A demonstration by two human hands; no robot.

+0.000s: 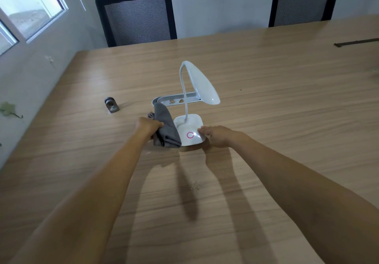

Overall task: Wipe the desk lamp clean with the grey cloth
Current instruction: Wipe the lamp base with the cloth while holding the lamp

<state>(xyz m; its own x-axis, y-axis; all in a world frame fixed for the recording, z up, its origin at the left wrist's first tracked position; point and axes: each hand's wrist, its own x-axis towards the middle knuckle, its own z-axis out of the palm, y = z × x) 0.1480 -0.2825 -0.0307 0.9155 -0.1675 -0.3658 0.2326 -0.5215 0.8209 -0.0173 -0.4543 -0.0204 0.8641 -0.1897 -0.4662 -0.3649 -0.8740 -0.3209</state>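
Note:
A white desk lamp (189,129) stands on the wooden table (266,103), with a square base bearing a pink ring, a thin bent neck and an oval head tilted down to the right. My left hand (147,127) grips a folded grey cloth (166,128), which hangs against the left side of the lamp base. My right hand (215,135) rests on the right edge of the base, fingertips touching it.
A small metal cylinder object (111,104) lies left of the lamp. A silver cable slot (176,99) sits behind the lamp. Two black mesh chairs (137,18) stand at the far edge. Crumbs (195,186) lie on the table near me.

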